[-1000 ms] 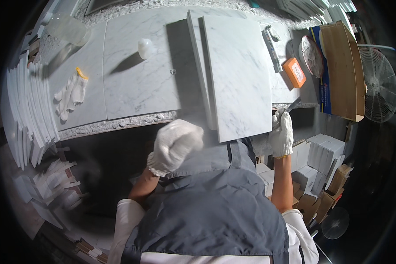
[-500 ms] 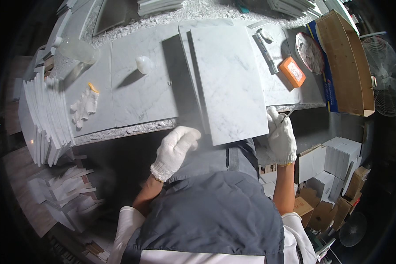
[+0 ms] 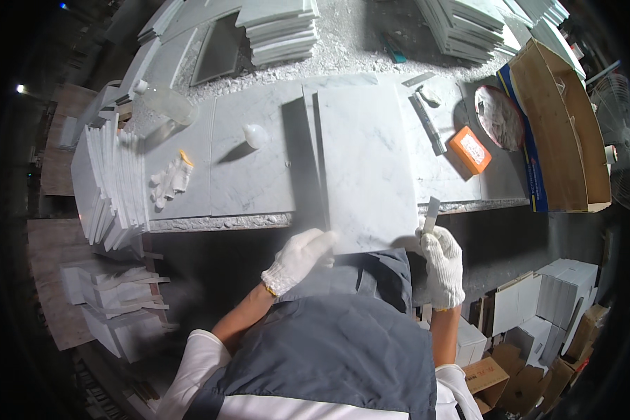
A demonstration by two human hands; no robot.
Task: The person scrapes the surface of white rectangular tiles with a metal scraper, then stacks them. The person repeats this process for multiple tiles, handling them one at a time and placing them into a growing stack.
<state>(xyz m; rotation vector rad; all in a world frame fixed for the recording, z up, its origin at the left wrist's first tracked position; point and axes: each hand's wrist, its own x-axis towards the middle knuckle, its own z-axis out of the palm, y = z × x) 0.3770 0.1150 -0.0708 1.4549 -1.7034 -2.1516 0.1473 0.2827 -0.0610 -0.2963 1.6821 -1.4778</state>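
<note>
A white, grey-veined marble tile [image 3: 367,164] lies on top of another slab and juts over the bench's near edge toward my body. My left hand [image 3: 301,260], in a white knit glove, closes its fingers at the tile's near left corner. Beside the near right corner is my right hand [image 3: 442,269], gloved alike and closed around a short, flat metal blade [image 3: 432,213]. The blade points up and away from me. The left fingertips are partly blurred, and the underside of the tile is hidden.
Left on the marble-topped bench [image 3: 248,178] are a spare glove [image 3: 173,180], a small white bottle [image 3: 256,136], a larger clear bottle [image 3: 168,103] and upright tiles [image 3: 112,185]. Right are a marker [image 3: 428,124], an orange box [image 3: 471,150], a round dish [image 3: 498,117] and a cardboard box [image 3: 563,129].
My left hand has moved to the tile's near left corner. My right hand has turned the blade so its flat side shows. The whole view has shifted, with more of the bench's far side visible.
</note>
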